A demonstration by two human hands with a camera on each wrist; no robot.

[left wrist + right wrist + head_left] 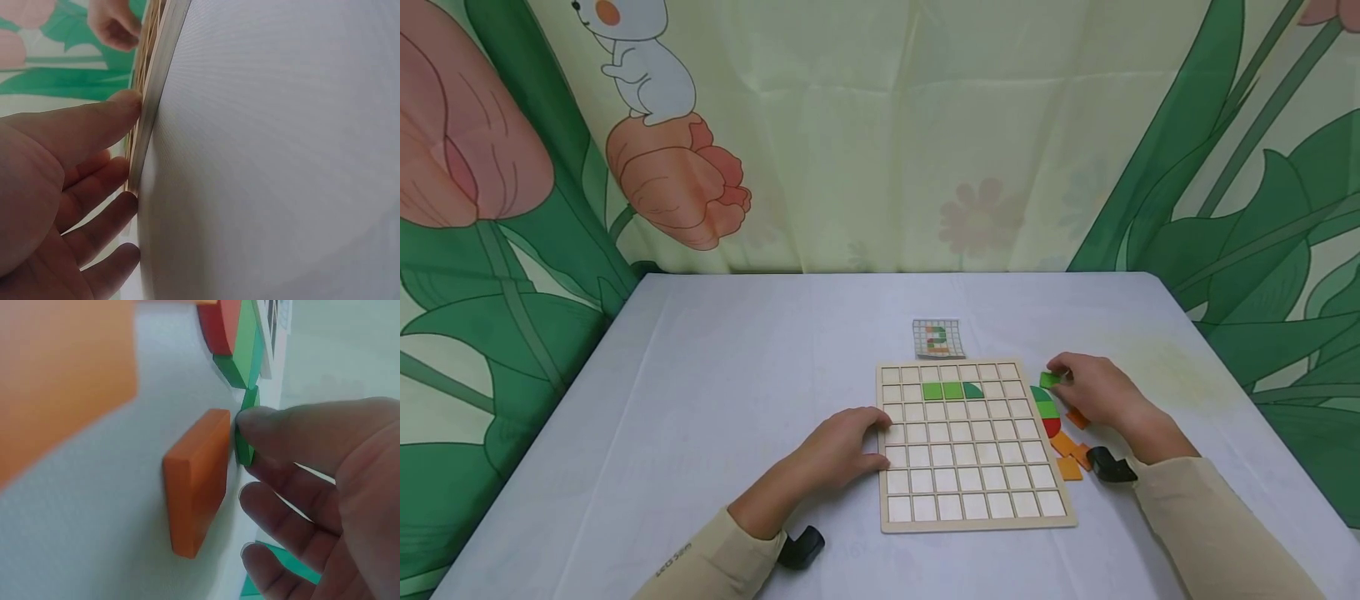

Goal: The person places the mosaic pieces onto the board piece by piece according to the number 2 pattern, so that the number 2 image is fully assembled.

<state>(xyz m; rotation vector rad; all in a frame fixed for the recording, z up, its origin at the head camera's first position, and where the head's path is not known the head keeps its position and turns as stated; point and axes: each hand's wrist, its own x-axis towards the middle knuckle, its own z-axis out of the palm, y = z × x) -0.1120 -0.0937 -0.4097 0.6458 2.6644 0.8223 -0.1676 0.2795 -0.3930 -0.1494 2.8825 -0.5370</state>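
A wooden grid board (977, 525) lies on the table, with two light green square tiles (932, 391) and a dark green quarter-round tile (972, 390) in its second row. My left hand (844, 448) touches the board's left edge, thumb and fingers spread apart. Beyond the board's right side, my right hand (1097, 387) pinches a green tile (247, 428) between thumb and forefinger, low at the tabletop. An orange tile (194, 481) lies close by that hand.
Along the board's right edge lie a red piece (1052, 427), a light green piece (1047, 409) and several orange tiles (1070, 469). Behind the board is a small card (937, 337) with a coloured grid pattern. A printed curtain (880, 150) hangs behind the table.
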